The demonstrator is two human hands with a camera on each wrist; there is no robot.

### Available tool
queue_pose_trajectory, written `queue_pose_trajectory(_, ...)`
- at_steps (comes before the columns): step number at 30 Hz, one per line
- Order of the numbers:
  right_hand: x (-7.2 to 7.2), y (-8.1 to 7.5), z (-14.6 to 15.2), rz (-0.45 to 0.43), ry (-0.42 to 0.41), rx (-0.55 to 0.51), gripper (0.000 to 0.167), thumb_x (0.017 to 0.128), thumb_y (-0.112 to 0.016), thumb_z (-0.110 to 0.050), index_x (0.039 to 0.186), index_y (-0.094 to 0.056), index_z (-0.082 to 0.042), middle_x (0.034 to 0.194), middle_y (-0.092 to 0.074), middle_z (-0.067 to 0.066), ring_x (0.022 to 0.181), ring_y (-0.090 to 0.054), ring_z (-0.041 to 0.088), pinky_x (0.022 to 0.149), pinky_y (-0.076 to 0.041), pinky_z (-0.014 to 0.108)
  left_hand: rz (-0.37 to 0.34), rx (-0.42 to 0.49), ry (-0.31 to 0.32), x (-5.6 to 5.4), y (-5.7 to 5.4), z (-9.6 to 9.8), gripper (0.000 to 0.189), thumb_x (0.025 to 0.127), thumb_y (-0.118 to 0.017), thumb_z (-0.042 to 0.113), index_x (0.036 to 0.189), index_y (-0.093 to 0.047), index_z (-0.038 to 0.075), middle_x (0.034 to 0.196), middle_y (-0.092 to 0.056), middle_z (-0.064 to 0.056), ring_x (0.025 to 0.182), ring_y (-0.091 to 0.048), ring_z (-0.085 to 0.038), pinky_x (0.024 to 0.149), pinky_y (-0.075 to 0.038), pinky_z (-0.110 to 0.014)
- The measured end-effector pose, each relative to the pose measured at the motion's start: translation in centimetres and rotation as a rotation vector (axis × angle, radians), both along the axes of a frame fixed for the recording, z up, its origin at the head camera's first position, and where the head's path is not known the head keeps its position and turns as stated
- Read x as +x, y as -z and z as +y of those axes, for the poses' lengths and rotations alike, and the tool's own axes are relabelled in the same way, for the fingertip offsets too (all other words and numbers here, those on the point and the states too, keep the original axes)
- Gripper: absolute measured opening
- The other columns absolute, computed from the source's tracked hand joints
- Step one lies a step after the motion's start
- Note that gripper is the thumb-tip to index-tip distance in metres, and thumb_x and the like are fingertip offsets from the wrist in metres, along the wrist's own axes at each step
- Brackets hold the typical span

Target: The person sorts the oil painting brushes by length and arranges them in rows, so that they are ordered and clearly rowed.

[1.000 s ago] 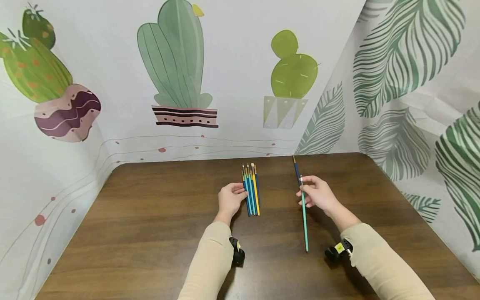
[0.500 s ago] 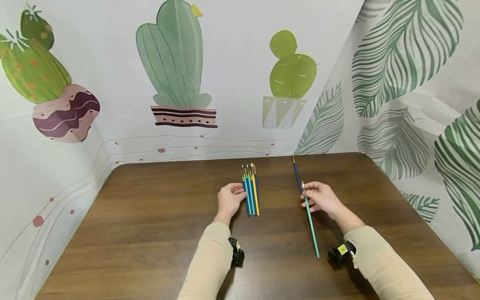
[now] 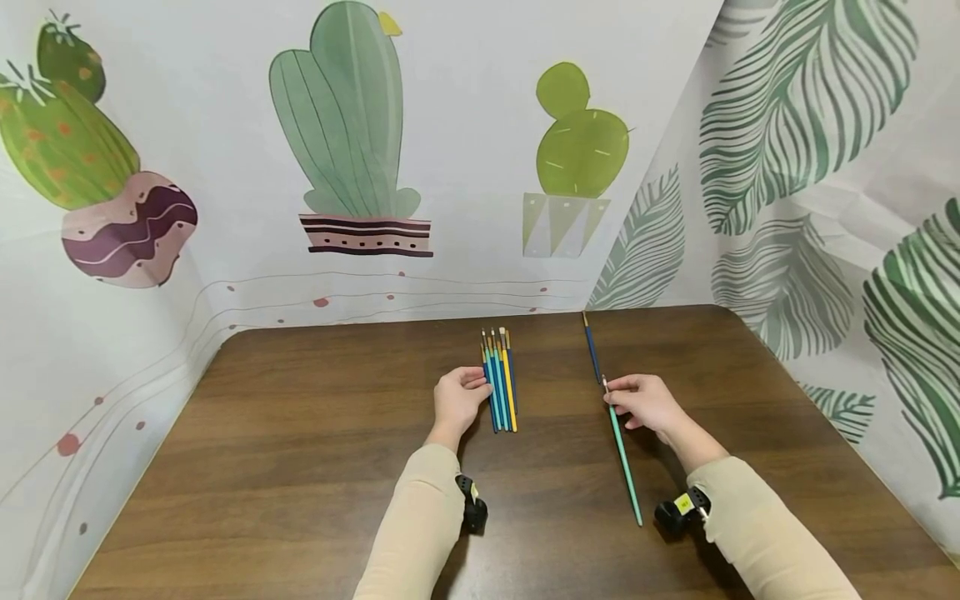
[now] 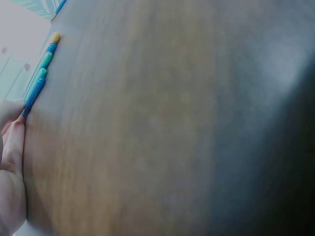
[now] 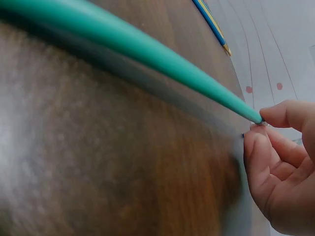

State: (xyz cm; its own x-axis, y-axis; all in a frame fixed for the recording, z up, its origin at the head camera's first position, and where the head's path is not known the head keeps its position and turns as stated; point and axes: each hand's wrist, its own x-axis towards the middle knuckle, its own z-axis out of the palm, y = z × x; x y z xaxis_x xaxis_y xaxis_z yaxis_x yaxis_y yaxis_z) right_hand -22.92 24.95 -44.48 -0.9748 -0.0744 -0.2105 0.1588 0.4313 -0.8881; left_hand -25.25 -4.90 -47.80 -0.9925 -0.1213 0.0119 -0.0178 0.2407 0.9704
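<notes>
A row of several paintbrushes (image 3: 497,392) with blue, teal and yellow handles lies side by side on the brown table, bristles away from me. My left hand (image 3: 454,405) rests at the left side of the row; its thumb touches the outermost brush, and its fingertips lie against the edge. My right hand (image 3: 651,407) pinches a long green paintbrush (image 3: 624,463) near its bristle end between thumb and fingers. That green handle slants toward me, crossing close to the camera in the right wrist view. Just beyond the right hand lies a dark blue paintbrush (image 3: 592,348).
The wood-grain table (image 3: 315,467) meets a white wall covering (image 3: 465,167) printed with cacti and leaves along its back edge. Black wrist cameras are strapped to both sleeves.
My right hand has drawn back toward me and slightly right with the green paintbrush, whose lower end swung to the right. The left hand and the row stay put.
</notes>
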Motion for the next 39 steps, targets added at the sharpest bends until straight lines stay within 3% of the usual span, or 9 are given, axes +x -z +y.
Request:
queue_pose_trajectory(12, 0.2, 0.3, -0.6, 0.034, 0.064, 0.071, 0.035, 0.085, -0.064, -0.011, 0.112, -0.058, 0.01, 0.083, -0.071, 0.003, 0.064, -0.059, 0.008, 0.052, -0.053, 0.027, 0.012, -0.007, -0.006, -0.1, 0.2, 0.0, 0.026, 0.08, -0.073, 0.004, 0.105, -0.068, -0.002, 0.104, -0.071, -0.016, 0.095, -0.07, -0.023, 0.085, -0.056, -0.032)
queue_pose_trajectory(31, 0.2, 0.4, -1.2, 0.066, 0.133, 0.174, 0.028, 0.078, -0.072, -0.011, 0.098, -0.062, 0.007, 0.067, -0.067, -0.003, 0.056, -0.057, 0.007, 0.046, -0.05, 0.025, 0.018, -0.004, -0.003, -0.2, 0.2, 0.1, 0.026, 0.08, -0.073, 0.004, 0.105, -0.068, -0.002, 0.103, -0.071, -0.016, 0.095, -0.07, -0.023, 0.084, -0.056, -0.032)
queue_pose_trajectory(39, 0.0, 0.5, -1.2, 0.063, 0.126, 0.189, 0.028, 0.077, -0.071, -0.011, 0.098, -0.062, 0.006, 0.066, -0.066, -0.004, 0.056, -0.057, 0.008, 0.046, -0.051, 0.025, 0.003, 0.005, -0.007, -0.1, 0.3, 0.1, 0.026, 0.08, -0.073, 0.005, 0.106, -0.068, -0.001, 0.104, -0.071, -0.016, 0.095, -0.07, -0.022, 0.085, -0.056, -0.031)
